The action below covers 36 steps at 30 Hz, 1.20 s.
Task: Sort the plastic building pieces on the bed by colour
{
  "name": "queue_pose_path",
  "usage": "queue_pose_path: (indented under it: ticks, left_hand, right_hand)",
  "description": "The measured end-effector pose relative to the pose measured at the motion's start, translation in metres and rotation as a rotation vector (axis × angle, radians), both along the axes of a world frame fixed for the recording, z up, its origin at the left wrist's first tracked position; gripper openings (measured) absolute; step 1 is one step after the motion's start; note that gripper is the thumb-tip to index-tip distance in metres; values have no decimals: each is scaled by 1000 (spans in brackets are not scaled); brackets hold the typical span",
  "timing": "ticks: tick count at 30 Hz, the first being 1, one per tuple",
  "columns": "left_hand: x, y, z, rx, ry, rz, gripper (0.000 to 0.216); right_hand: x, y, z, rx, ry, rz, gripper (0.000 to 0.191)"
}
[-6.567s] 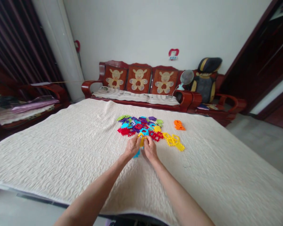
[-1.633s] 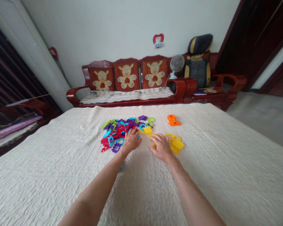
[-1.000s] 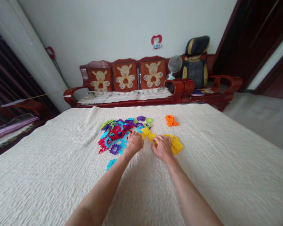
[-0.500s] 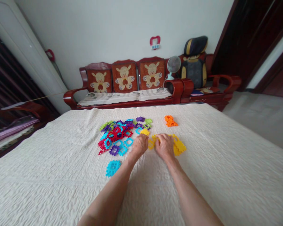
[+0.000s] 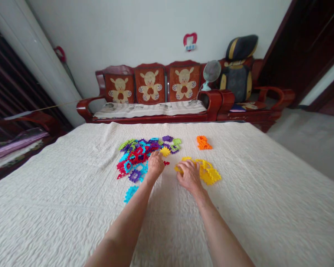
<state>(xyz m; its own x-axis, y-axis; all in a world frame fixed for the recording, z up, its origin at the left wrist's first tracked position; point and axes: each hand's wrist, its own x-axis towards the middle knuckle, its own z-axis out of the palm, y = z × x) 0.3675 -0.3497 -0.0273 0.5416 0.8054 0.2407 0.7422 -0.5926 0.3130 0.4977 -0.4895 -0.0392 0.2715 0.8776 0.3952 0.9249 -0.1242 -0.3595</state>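
My left hand [image 5: 156, 166] reaches over the right side of a mixed heap of notched plastic building pieces [image 5: 140, 157], its fingers loosely apart. A yellow square piece [image 5: 165, 151] lies at its fingertips. By its thumb a small red piece [image 5: 166, 163] pokes out; its other end is hidden. My right hand [image 5: 188, 174] rests with spread, bent fingers on the left part of a group of yellow pieces [image 5: 210, 174], some covered by the hand. Part of a blue square piece [image 5: 131, 193] shows beside my left forearm.
Behind the yellow group sits a small orange stack [image 5: 203, 142]. All pieces lie on a cream quilted cover [image 5: 239, 207]. Past its far edge stand a wooden sofa [image 5: 153, 118] with bear cushions, a small fan [image 5: 212, 72] and a massage seat [image 5: 236, 81].
My left hand has moved left, away from my right hand, to the heap. The yellow square piece has shifted left, and a red piece has come into sight. My right hand's fingers have spread more.
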Motion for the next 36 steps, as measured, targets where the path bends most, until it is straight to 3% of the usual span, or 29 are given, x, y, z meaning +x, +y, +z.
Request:
queue_pose_path:
  ticks: [5, 8, 11, 16, 25, 30, 36]
  left_hand:
    - [28, -17, 0, 12, -41, -50, 45]
    - [40, -21, -6, -11, -8, -4, 51]
    - [40, -17, -14, -11, 2, 62, 51]
    - [33, -14, -21, 7, 3, -22, 41]
    - [28, -9, -12, -2, -62, 100, 47]
    - [32, -3, -5, -46, -34, 123, 32]
    - [35, -9, -4, 52, -99, 107, 33]
  right_hand:
    - [1, -1, 1, 12, 1, 10, 29]
    - [2, -1, 0, 36, 3, 12, 29]
    - [4, 0, -4, 61, 0, 14, 28]
    - [9, 1, -10, 74, 2, 21, 28]
    - [13, 1, -10, 116, -1, 1, 31]
    - [14, 1, -10, 76, 18, -13, 28]
    - [12, 0, -8, 112, -17, -49, 26]
